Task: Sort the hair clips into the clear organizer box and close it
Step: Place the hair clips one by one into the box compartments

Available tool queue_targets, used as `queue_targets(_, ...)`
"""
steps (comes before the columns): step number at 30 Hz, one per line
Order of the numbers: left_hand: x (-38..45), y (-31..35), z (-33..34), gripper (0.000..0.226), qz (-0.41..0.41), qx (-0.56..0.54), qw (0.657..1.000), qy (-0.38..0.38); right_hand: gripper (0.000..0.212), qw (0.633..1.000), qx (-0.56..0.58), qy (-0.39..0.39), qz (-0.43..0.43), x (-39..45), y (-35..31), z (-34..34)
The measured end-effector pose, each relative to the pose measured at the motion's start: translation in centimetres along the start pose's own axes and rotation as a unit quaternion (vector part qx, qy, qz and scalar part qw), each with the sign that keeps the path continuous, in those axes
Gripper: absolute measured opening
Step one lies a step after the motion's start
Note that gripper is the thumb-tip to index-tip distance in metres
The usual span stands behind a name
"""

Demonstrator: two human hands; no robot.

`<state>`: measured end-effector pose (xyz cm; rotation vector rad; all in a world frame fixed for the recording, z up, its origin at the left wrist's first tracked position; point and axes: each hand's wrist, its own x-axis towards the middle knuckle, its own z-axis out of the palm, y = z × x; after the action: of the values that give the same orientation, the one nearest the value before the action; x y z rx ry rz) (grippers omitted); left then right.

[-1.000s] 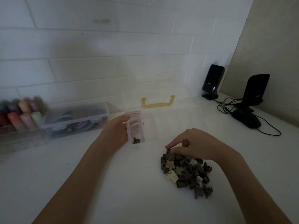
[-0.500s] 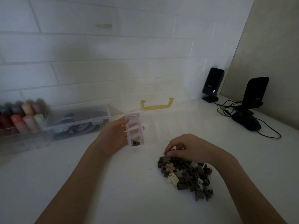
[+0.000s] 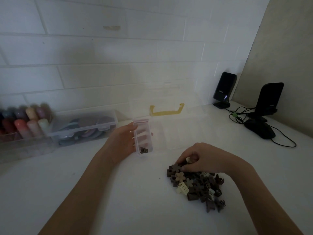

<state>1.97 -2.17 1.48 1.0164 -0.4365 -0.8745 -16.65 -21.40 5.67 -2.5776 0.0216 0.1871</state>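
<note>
The small clear organizer box (image 3: 143, 137) stands on the white desk (image 3: 118, 192) with its long axis running away from the person, its pink-edged far end toward the tiled wall (image 3: 101, 65) and its near end tipped slightly right. Dividers cross it; a few dark clips (image 3: 144, 150) lie in the nearest compartment. The left hand (image 3: 122, 141) cups the box's left side, fingers wrapped behind it and showing through the clear wall. Right of the box and nearer the person lies the pile of hair clips (image 3: 196, 185), brown, tan and cream. The right hand (image 3: 201, 159) rests on the pile's far edge, fingers curled and pinching a pale clip (image 3: 189, 160). Bare desk lies open in front of the box. Beyond the box stands a faint clear case with a yellow handle (image 3: 166, 110). Left of the box sits a lidded storage bin (image 3: 84, 128).
</note>
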Motion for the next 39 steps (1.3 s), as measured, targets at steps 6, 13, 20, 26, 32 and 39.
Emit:
queue_targets(6, 0.1, 0.0, 0.0, 0.093, 0.003, 0.006, 1.0, 0.001, 0.02, 0.993, 0.089, 0.061, -0.05, -0.1, -0.4, -0.2)
queue_targets(13, 0.2, -0.1, 0.1, 0.088, 0.01, -0.009, 1.0, -0.014, 0.029, 0.962, 0.162, 0.194, -0.104, 0.4, -1.4, 0.2)
queue_targets(20, -0.1, -0.1, 0.2, 0.082, 0.006, 0.004, 1.0, -0.013, 0.025, 0.953, 0.167, 0.239, -0.086, 1.1, -1.5, 1.0)
queue_targets(26, -0.1, -0.2, 0.4, 0.075, 0.018, 0.003, 0.999, -0.036, 0.025, 0.95, 0.139, 0.269, -0.077, 1.4, -2.0, 1.6)
queue_targets(32, -0.2, -0.2, 0.6, 0.079, 0.024, 0.013, 0.999, -0.042, 0.027, 0.946, 0.167, 0.264, -0.09, 1.4, -2.6, 2.5)
queue_targets(39, -0.1, -0.3, 0.6, 0.08, 0.029, 0.019, 0.998, -0.043, 0.034, 0.946, 0.136, 0.277, -0.101, 1.9, -2.5, 3.0)
